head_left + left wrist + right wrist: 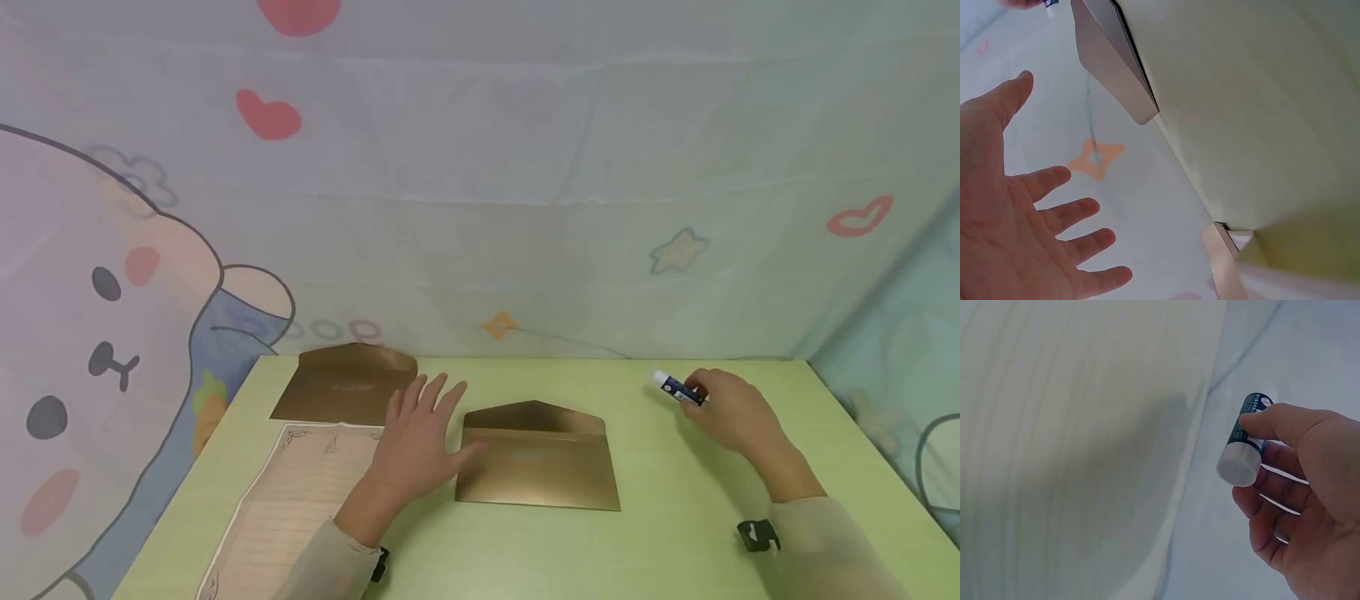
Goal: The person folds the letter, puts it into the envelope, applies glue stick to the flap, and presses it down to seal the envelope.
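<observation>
My right hand (731, 412) pinches a glue stick (678, 389) between thumb and fingers, above the right part of the table. In the right wrist view the glue stick (1249, 428) shows a dark label and a white end. My left hand (420, 442) is spread with its fingers straight, holding nothing; in the left wrist view its palm (1016, 231) faces the camera. Beside its thumb in the head view lies a gold envelope (536, 467), its flap raised toward the wall. A sheet of lined, ornate-bordered paper (277, 508) lies left of this hand, partly hidden by the arm.
A second gold envelope (337, 396) with its flap unfolded lies at the table's back left, above the paper. The light green table (555, 554) ends at a cloth backdrop (480, 167) printed with hearts and a cartoon bear. A dark cable (924, 450) hangs at the far right.
</observation>
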The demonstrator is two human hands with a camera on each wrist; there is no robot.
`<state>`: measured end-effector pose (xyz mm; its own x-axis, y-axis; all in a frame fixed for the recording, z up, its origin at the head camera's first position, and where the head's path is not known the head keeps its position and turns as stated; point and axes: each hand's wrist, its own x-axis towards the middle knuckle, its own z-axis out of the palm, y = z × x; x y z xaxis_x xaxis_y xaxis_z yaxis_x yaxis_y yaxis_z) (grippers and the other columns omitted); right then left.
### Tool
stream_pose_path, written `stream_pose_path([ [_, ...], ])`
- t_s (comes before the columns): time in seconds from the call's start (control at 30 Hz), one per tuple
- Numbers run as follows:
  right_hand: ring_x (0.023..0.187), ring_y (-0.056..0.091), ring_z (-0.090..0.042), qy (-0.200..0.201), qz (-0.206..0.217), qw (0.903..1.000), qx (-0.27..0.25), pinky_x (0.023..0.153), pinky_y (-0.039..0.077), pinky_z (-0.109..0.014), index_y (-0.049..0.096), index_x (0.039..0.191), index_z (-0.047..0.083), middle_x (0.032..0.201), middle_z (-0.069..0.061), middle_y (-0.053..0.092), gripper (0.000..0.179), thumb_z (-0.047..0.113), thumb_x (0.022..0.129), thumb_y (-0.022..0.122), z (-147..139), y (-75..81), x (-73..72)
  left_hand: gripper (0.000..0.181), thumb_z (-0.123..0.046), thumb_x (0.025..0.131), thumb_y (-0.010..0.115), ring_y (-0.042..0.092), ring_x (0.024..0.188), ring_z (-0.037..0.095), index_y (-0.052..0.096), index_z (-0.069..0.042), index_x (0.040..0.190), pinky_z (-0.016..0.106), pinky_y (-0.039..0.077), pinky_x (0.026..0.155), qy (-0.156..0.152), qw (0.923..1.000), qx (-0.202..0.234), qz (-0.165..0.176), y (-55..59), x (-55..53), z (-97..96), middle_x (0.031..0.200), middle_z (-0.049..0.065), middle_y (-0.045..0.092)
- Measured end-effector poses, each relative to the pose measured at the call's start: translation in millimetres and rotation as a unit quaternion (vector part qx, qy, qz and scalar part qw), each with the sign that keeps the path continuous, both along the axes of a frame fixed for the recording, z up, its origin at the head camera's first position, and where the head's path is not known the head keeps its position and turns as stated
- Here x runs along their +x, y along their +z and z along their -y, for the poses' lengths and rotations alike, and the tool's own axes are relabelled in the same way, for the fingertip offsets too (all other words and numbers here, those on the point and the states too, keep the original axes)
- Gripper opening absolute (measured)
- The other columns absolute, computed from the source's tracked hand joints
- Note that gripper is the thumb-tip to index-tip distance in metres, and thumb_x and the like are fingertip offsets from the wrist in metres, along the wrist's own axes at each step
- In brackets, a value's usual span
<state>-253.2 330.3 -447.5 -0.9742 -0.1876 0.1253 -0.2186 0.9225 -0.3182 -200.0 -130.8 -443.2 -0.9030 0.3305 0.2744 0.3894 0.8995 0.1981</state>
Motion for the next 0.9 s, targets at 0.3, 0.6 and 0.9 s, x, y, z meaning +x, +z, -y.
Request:
stream_pose_path([
  [0.3, 0.081, 0.065, -0.030, -0.007, 0.019, 0.9992, 0.035, 0.071, 0.054, -0.056, 0.070, 0.113, -0.005, 0.097, -0.015, 0.071, 0.027, 0.015, 0.096, 0.077, -21.4, -9.3, -2.2, 0.088, -0.068, 0.092, 0.071, 0.030, 0.153, 0.046, 0.047, -0.018, 0.160, 0.071, 0.026, 0.119, -0.001, 1.0000, -0.003, 0.000, -2.9, -1.3, 1.3, 0.164, 0.017, 0.041],
  [0.6, 0.078, 0.061, -0.027, -0.011, 0.037, 0.9980, 0.049, 0.070, 0.051, -0.057, 0.070, 0.115, -0.004, 0.095, -0.012, 0.070, 0.027, 0.015, 0.097, 0.075, -25.7, -12.2, -3.6, 0.087, -0.067, 0.092, 0.072, 0.031, 0.153, 0.046, 0.048, -0.017, 0.160, 0.071, 0.027, 0.118, 0.000, 1.0000, 0.001, -0.001, -3.7, -1.0, 1.7, 0.163, 0.016, 0.043],
  [0.9, 0.080, 0.063, -0.029, -0.011, 0.043, 0.9980, 0.046, 0.074, 0.049, -0.063, 0.069, 0.116, -0.004, 0.095, -0.012, 0.070, 0.029, 0.016, 0.096, 0.076, -28.0, -14.7, -5.5, 0.087, -0.065, 0.092, 0.074, 0.031, 0.153, 0.045, 0.048, -0.017, 0.159, 0.071, 0.027, 0.118, -0.001, 1.0000, 0.002, -0.002, -4.3, -1.6, 2.4, 0.162, 0.015, 0.043],
])
